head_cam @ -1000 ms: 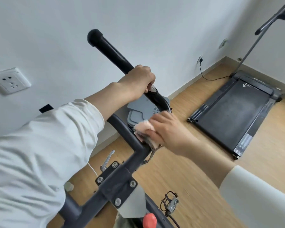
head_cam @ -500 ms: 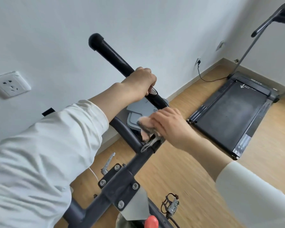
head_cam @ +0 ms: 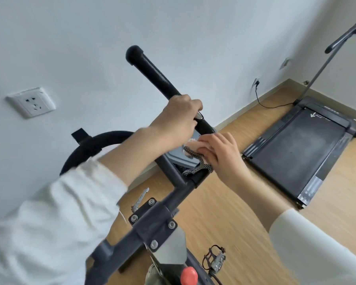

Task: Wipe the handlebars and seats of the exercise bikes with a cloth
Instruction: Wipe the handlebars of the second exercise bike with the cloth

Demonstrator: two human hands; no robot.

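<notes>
The exercise bike's black handlebar (head_cam: 152,73) rises toward the upper left, with a curved black bar (head_cam: 86,147) at its left. My left hand (head_cam: 180,118) is wrapped around the handlebar grip just above a silver sensor. My right hand (head_cam: 220,153) presses a pink cloth with a grey mesh edge (head_cam: 195,155) against the bar near the grey console (head_cam: 179,157), just below the left hand. The seat is out of view.
A black treadmill (head_cam: 300,145) lies on the wooden floor at right, its upright post (head_cam: 325,58) near the corner and its cable plugged into the wall. A white wall socket (head_cam: 31,102) is at left. A pedal (head_cam: 215,258) and red knob (head_cam: 188,275) sit below.
My right hand has slid the cloth up the bar toward my left hand. The view has shifted, bringing the curved left bar into sight.
</notes>
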